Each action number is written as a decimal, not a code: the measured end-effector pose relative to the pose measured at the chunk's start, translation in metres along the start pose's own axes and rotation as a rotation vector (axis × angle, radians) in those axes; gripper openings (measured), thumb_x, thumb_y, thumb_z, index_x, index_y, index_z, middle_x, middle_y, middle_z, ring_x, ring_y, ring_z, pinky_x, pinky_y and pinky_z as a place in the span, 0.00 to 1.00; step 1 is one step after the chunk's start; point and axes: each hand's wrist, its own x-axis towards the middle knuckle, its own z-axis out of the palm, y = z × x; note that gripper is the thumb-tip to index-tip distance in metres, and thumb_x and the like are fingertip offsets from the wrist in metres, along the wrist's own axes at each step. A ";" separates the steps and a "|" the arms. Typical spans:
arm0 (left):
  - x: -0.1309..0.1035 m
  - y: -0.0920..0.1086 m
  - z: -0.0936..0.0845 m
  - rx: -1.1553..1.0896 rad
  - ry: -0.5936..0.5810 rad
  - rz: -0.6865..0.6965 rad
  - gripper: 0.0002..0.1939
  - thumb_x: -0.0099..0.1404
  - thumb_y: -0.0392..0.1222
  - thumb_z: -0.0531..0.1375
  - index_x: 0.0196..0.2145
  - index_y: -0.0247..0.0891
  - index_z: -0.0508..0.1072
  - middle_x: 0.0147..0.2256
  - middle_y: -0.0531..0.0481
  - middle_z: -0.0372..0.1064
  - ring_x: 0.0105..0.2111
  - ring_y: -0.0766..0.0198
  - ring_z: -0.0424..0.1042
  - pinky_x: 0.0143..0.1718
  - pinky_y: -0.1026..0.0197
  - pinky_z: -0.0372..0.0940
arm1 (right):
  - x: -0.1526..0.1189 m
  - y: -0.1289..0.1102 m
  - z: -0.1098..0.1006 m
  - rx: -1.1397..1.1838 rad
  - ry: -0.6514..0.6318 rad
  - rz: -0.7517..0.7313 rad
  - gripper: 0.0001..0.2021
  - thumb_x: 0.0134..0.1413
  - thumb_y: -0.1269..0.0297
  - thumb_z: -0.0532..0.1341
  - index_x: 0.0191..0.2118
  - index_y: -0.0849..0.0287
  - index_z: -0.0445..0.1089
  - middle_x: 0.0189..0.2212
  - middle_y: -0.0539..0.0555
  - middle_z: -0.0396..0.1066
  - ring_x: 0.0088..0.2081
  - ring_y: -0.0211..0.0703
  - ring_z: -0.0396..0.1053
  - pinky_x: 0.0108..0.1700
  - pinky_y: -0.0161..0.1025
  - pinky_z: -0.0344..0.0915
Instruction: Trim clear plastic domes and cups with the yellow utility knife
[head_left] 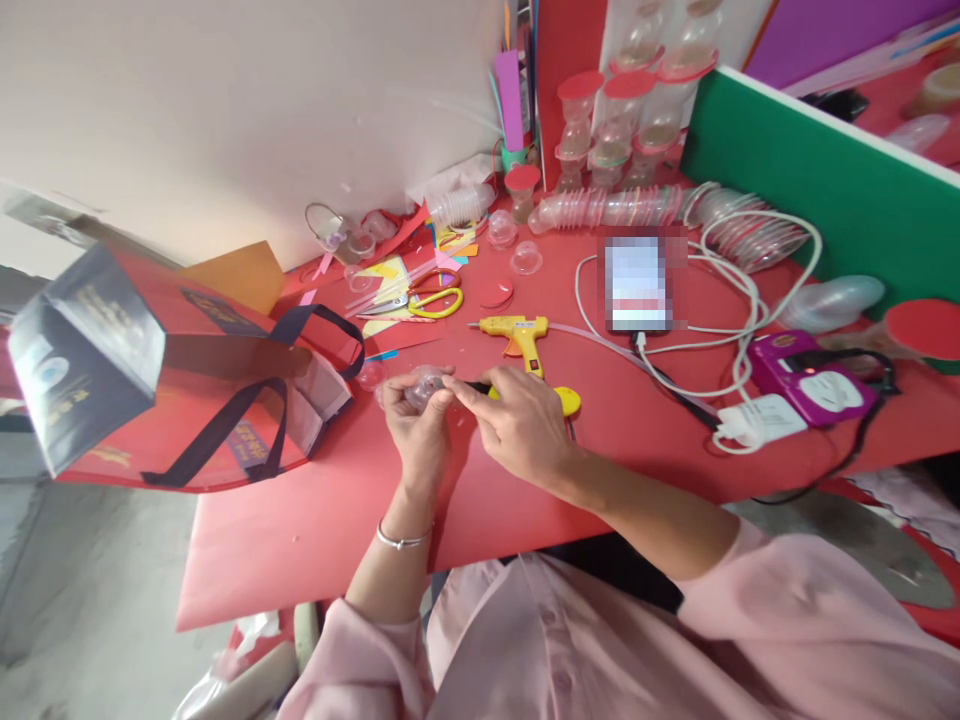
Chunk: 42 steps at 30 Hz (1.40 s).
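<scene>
My left hand (418,425) is closed around a small clear plastic cup or dome (426,388) just above the red tabletop. My right hand (525,425) grips a yellow-and-black handled tool (570,401), whose rounded yellow end sticks out behind the hand. Its black front part (477,387) points at the plastic piece; the tip is hidden by my fingers, so I cannot tell whether it touches. A yellow glue gun (517,330) lies just beyond my right hand. Scissors with yellow and orange handles (435,297) rest farther back on the left.
A red gift bag (202,380) leans at the left. Stacked clear cups (607,208) lie along the back, below upright joined cups with red lids (577,130). A phone (637,285), white cables (742,320) and a purple power strip (817,385) occupy the right side.
</scene>
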 end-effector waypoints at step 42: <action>-0.009 0.005 0.010 -0.087 -0.024 -0.107 0.20 0.59 0.45 0.73 0.40 0.42 0.66 0.32 0.56 0.72 0.23 0.72 0.71 0.24 0.69 0.66 | 0.001 0.002 0.002 -0.053 0.063 -0.025 0.23 0.68 0.68 0.56 0.64 0.41 0.68 0.39 0.55 0.70 0.40 0.45 0.63 0.42 0.43 0.58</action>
